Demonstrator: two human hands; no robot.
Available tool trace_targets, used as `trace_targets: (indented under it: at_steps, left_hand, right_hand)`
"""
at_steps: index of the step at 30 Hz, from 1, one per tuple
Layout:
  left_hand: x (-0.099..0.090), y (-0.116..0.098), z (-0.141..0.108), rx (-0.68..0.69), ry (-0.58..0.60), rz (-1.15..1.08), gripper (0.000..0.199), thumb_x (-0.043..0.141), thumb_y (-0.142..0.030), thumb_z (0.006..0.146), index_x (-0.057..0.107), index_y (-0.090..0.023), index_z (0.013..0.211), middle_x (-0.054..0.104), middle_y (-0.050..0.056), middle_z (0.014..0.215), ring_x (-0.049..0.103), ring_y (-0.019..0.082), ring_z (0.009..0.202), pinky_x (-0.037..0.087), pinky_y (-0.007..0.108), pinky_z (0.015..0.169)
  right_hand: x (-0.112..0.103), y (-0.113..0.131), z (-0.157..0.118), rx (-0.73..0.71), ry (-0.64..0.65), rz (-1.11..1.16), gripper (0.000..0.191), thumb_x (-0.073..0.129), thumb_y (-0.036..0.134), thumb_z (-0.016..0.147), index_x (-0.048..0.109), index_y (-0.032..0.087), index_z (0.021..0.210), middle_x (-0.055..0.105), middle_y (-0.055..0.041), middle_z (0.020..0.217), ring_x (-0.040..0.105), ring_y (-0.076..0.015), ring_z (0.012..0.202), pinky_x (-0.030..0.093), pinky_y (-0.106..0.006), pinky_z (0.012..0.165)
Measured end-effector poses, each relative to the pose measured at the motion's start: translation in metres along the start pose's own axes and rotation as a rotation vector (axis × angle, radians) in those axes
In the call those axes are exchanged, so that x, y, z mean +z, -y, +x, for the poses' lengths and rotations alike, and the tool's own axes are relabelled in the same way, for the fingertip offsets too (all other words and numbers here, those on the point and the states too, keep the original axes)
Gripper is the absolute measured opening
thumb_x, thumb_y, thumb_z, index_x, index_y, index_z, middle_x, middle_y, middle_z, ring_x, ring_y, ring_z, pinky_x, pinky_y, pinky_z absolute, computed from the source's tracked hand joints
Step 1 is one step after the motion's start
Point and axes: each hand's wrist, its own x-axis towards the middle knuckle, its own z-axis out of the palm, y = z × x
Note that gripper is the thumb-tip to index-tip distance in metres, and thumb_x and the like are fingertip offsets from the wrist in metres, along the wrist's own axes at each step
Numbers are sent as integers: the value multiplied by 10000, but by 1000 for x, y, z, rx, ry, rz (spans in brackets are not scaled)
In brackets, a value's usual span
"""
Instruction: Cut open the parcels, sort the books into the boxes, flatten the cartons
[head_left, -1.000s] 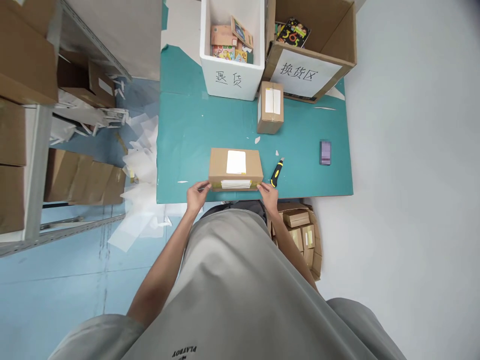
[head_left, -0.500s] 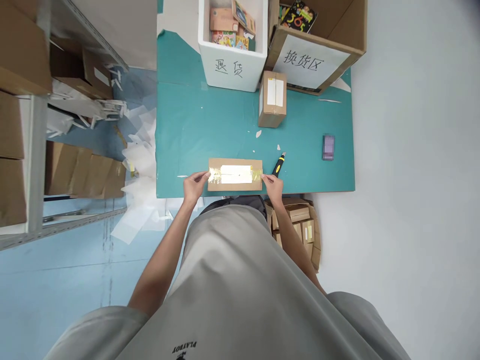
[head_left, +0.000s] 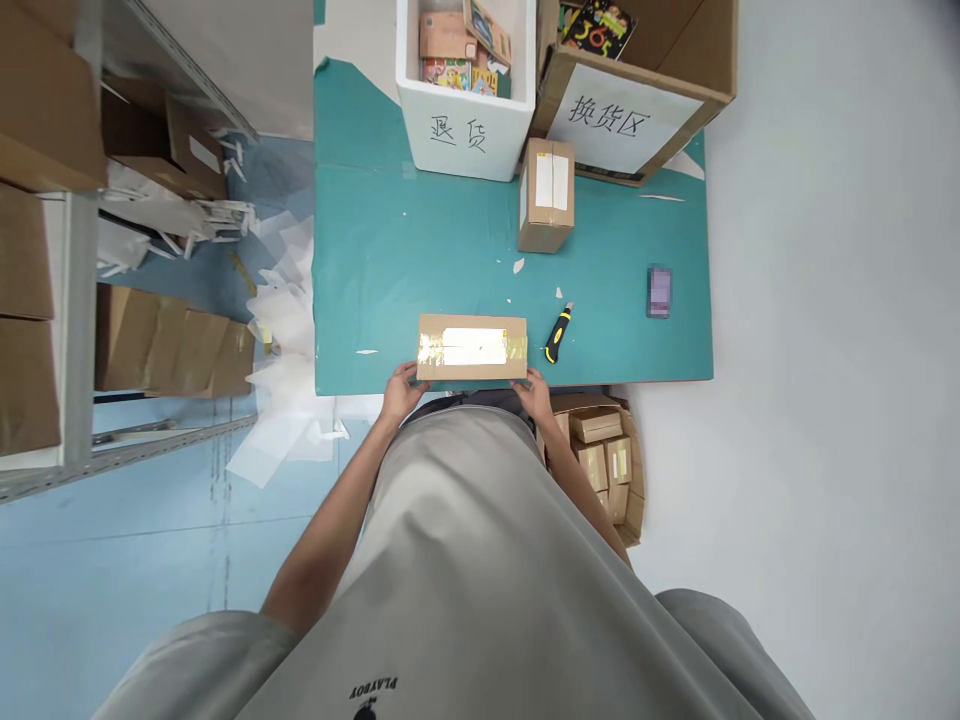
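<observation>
A flat cardboard box (head_left: pixel 432 372) with a white label and shiny clear tape lies near the front edge of the green-covered table. My left hand (head_left: pixel 402 392) is at its lower left corner, thumb and fingers closed about that corner. At the lower right corner, my right hand (head_left: pixel 534 396) takes hold in the same way, fingertips at the near edge. Some of the fingers are hidden by the box. To the right of the box, a black and yellow utility knife (head_left: pixel 559 332) rests on the table, touched by neither hand.
A small taped carton (head_left: pixel 546 230) stands before a white bin (head_left: pixel 465 140) of books and a big open cardboard box (head_left: pixel 720 90). A phone-like blurred item (head_left: pixel 660 292) lies at right. Below the table edge is a carton of small boxes (head_left: pixel 634 480). Shelving (head_left: pixel 79 330) stands left.
Both hands have slid from the box's short ends down to its near corners. The right hand has moved away from the knife's handle, which now shows fully. The box has hardly moved.
</observation>
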Motion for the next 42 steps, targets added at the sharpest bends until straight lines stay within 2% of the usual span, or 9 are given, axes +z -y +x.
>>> trace_targets:
  at_steps: [5,10,13,17,22,27,31,35,42]
  left_hand:
    - [-10,-26,7,122,-59,-88,500,774,-553,833,810,-165,1147,634,180,1454,625,344,1360,606,461,1059]
    - [-17,-53,31,170,-116,-36,505,738,-611,875,835,-157,1074,718,177,1346,670,327,1295,604,430,1036]
    - [-18,-50,38,144,-109,-74,528,701,-658,888,841,-176,1052,776,142,1243,696,313,1252,599,435,1051]
    - [-18,-26,29,27,-48,-170,646,695,-743,837,832,-181,1125,793,137,1238,718,326,1223,614,468,1024]
    - [-10,-4,7,-82,33,-233,710,764,-593,780,755,-157,1341,757,158,1341,756,317,1137,614,499,1023]
    - [-10,-19,0,-45,44,-209,672,757,-413,791,712,-154,1409,775,154,1293,783,289,1058,605,467,1040]
    - [-21,-53,11,69,-42,-236,614,765,-505,834,756,-142,1328,769,153,1323,747,310,1178,570,461,1110]
    - [-33,-78,32,145,-75,-129,655,796,-569,830,758,-156,1337,783,135,1283,757,290,1072,606,449,1029]
    - [-35,-68,32,53,-28,-180,731,858,-592,743,758,-153,1318,777,158,1283,757,250,938,615,421,942]
  right_hand:
    - [-17,30,10,-84,-48,110,494,654,620,933,827,213,1153,740,-144,1352,656,-317,1300,539,-466,1127]
    - [-30,62,28,-85,-83,73,578,617,663,973,818,187,1232,816,-122,1172,688,-322,1224,573,-451,1066]
    - [-32,61,29,-87,-72,97,599,579,674,995,802,203,1290,827,-105,1170,696,-314,1233,573,-464,1077]
    - [-29,45,18,-73,-12,166,628,574,696,987,773,232,1360,798,-94,1296,688,-312,1295,536,-507,1154]
    - [-17,30,-1,7,19,194,763,631,728,936,669,218,1503,719,-111,1447,652,-331,1368,544,-516,1164]
    - [-16,43,-4,26,29,242,955,751,706,853,513,207,1632,580,-128,1609,619,-339,1412,565,-491,1145]
    - [-26,70,16,-47,-55,192,833,721,639,917,533,229,1617,655,-122,1534,595,-335,1440,526,-513,1179]
    - [-28,90,44,-133,-84,177,743,690,601,951,582,220,1579,732,-123,1428,631,-321,1399,539,-508,1165]
    - [-18,79,45,-64,-97,115,743,659,625,944,612,211,1559,758,-113,1385,731,-296,1202,591,-479,1092]
